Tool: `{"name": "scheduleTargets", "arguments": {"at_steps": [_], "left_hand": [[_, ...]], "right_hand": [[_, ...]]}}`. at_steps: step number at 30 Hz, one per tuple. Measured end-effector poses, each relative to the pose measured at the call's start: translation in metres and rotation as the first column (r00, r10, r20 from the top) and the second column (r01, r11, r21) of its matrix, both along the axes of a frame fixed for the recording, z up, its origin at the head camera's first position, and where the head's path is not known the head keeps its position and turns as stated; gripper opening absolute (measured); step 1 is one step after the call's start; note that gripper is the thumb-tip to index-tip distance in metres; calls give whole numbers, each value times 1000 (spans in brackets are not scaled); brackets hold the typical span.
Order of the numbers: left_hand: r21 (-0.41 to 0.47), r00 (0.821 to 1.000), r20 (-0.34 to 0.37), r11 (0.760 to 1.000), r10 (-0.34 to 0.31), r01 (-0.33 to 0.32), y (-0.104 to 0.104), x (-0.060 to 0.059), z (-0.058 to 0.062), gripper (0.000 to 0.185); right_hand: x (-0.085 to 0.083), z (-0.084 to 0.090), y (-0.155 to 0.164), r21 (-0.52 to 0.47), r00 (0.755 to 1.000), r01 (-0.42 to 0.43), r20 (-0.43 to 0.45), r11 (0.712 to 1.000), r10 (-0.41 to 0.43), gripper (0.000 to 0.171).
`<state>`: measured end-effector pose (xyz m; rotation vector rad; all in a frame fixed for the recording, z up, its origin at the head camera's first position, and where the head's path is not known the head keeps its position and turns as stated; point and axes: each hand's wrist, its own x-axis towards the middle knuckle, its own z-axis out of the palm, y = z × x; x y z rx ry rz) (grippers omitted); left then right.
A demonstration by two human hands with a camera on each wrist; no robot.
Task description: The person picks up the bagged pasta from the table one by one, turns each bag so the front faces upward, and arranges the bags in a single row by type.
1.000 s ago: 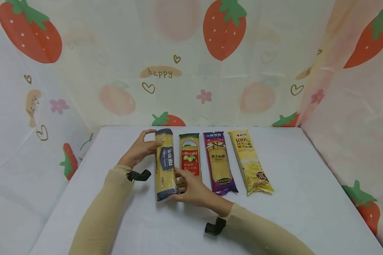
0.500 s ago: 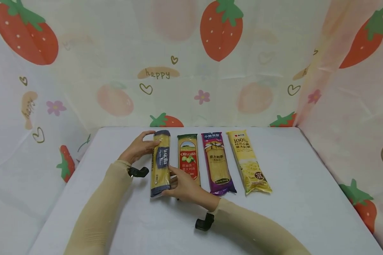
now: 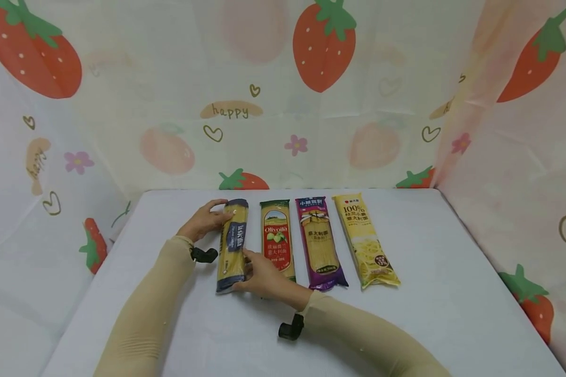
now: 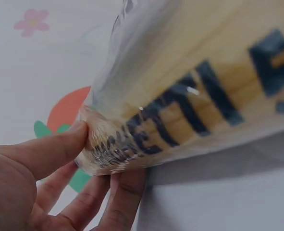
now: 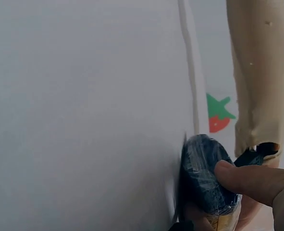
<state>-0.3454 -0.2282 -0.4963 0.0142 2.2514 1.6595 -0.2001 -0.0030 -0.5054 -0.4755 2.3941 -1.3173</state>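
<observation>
The left hand [image 3: 202,222] grips the far end of a long clear-film spaghetti packet with a dark blue label band and dark blue end caps [image 3: 232,245]; the left wrist view shows the thumb on top and the fingers [image 4: 114,196] curled beneath that end. The right hand [image 3: 262,276] grips the near end, its thumb [image 5: 251,179] pressed on the dark blue cap [image 5: 202,174]. With one hand at each end, the long, flexible packet is supported along its full length and kept from sagging or twisting.

The packet lies lengthwise, pointing from the near edge of the white bench [image 3: 453,303] toward the far edge, left of centre. It is the leftmost of a row of four parallel packets. Just beside it lies a spaghetti packet with a green top and red label [image 3: 277,239], then a purple-trimmed packet [image 3: 318,242], then a yellow packet printed "100%" [image 3: 364,240] nearest the right edge.

Strawberry-printed sheets [image 3: 283,94] enclose the far and side edges of the bench. Both forearms wear beige sleeves [image 3: 146,314].
</observation>
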Motion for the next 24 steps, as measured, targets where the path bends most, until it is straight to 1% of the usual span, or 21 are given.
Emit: {"name": "scheduleTargets", "arguments": {"at_steps": [4, 7, 11, 14, 17, 20, 22, 24], "left_hand": [[-55, 1000, -17, 998, 2, -3, 0, -1, 0, 76], [-94, 1000, -24, 995, 18, -20, 2, -1, 0, 73], [-121, 999, -19, 992, 36, -38, 3, 0, 0, 69], [-142, 999, -15, 989, 28, -30, 1, 3, 1, 69], [-166, 1000, -11, 986, 12, -14, 0, 9, 1, 69], [-203, 1000, -23, 979, -18, 13, -2, 18, 3, 69], [-243, 999, -38, 970, -36, 25, -4, 24, 3, 67], [-293, 995, -71, 955, -69, 46, -5, 30, 4, 65]], "right_hand": [[0, 0, -2, 40, 1000, -3, -8, 999, 3, 97], [-1, 2, -2, 96, 999, -6, -36, 995, 9, 96], [-2, 3, -3, 162, 998, -9, -58, 987, 19, 94], [-1, 5, -3, 190, 997, -16, -66, 982, 29, 96], [0, 7, -1, 210, 995, -27, -90, 977, 47, 96], [3, 11, 4, 220, 990, -29, -130, 975, 59, 92], [4, 15, 11, 212, 985, -28, -159, 977, 63, 88], [7, 19, 20, 184, 984, -25, -170, 983, 57, 84]]}}
